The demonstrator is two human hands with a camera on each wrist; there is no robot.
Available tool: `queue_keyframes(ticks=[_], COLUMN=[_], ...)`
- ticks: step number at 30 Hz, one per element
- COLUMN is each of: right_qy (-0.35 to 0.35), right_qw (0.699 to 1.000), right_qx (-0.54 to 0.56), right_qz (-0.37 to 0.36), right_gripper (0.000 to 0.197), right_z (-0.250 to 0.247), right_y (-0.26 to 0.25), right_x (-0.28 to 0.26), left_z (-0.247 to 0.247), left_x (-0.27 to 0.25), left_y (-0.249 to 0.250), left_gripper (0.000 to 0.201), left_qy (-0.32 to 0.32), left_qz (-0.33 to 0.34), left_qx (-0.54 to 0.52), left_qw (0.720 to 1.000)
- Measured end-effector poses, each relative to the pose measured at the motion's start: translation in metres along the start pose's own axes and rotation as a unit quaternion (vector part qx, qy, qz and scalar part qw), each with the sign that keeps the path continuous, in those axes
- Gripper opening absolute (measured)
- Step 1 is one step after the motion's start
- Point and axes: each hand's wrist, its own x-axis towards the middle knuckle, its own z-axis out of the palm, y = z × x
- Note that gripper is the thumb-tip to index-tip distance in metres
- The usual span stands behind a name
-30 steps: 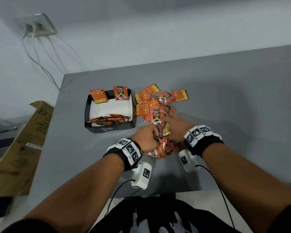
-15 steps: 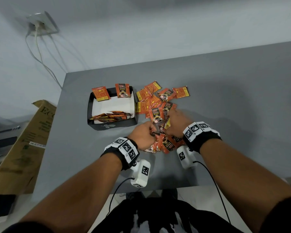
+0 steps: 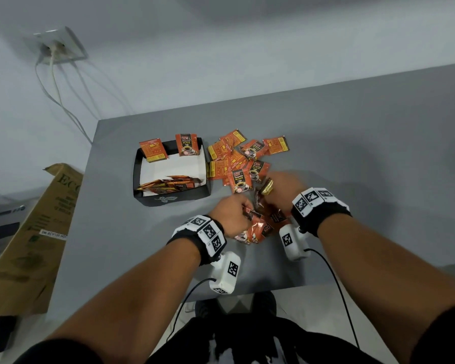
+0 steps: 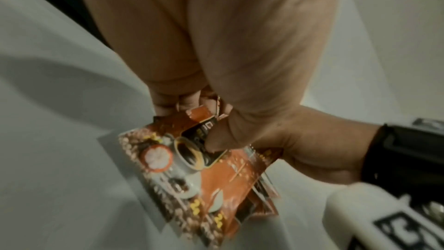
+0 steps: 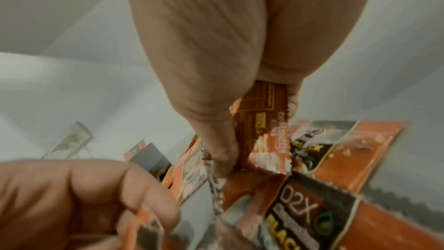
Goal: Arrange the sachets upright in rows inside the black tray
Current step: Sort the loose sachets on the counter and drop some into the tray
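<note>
Both hands are gathering: left hand (image 3: 233,215) clutching a coffee sachet bundle (image 4: 204,174), right hand (image 3: 283,189) pinching, seemingly, one sachet (image 5: 260,121); next, squaring them for the black tray (image 3: 172,199).

Left hand (image 3: 233,215) and right hand (image 3: 283,189) side by side near the front edge of the table (image 3: 352,158), both in a bunch of sachets (image 3: 260,227) held between them; left fingers curled round several, right thumb and fingers pinching one upright. Just beyond the hands, a loose heap of sachets (image 3: 243,160) lying flat and overlapping. Left of that heap, beyond the left hand, the tray (image 3: 172,199): a row of sachets (image 3: 168,185) along its near wall, two sachets (image 3: 168,151) leaning on its far wall. Far left of the left hand, off the table, a cardboard box (image 3: 34,232). Beyond the tray, on the wall, a socket (image 3: 58,47) with cables hanging
</note>
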Motion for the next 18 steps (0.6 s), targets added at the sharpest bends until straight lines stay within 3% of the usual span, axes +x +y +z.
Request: queue_keyframes(ticks=[3, 7, 10, 14, 18], right_qy=[0.030, 0.097, 0.060, -0.007, -0.075], right_qw=[0.997, 0.980, 0.972, 0.979, 0.991], right_qx=[0.064, 0.160, 0.219, 0.200, 0.107], right_qz=[0.009, 0.066, 0.057, 0.042, 0.001], right_gripper=[0.014, 0.030, 0.028, 0.030, 0.047], right_z=[-0.017, -0.028, -0.025, -0.021, -0.013], right_y=[0.011, 0.035, 0.046, 0.047, 0.033], right_x=[-0.011, -0.020, -0.026, -0.040, -0.046], left_z=[0.006, 0.021, 0.031, 0.032, 0.024], left_x=[0.002, 0.008, 0.014, 0.021, 0.023], left_y=[0.011, 0.012, 0.006, 0.001, -0.008], left_gripper=[0.040, 0.071, 0.089, 0.082, 0.067], left_qy=[0.010, -0.011, -0.022, -0.003, 0.039], left_qz=[0.056, 0.082, 0.110, 0.109, 0.097], left_qx=[0.057, 0.132, 0.200, 0.185, 0.151], left_qw=[0.997, 0.988, 0.973, 0.977, 0.983])
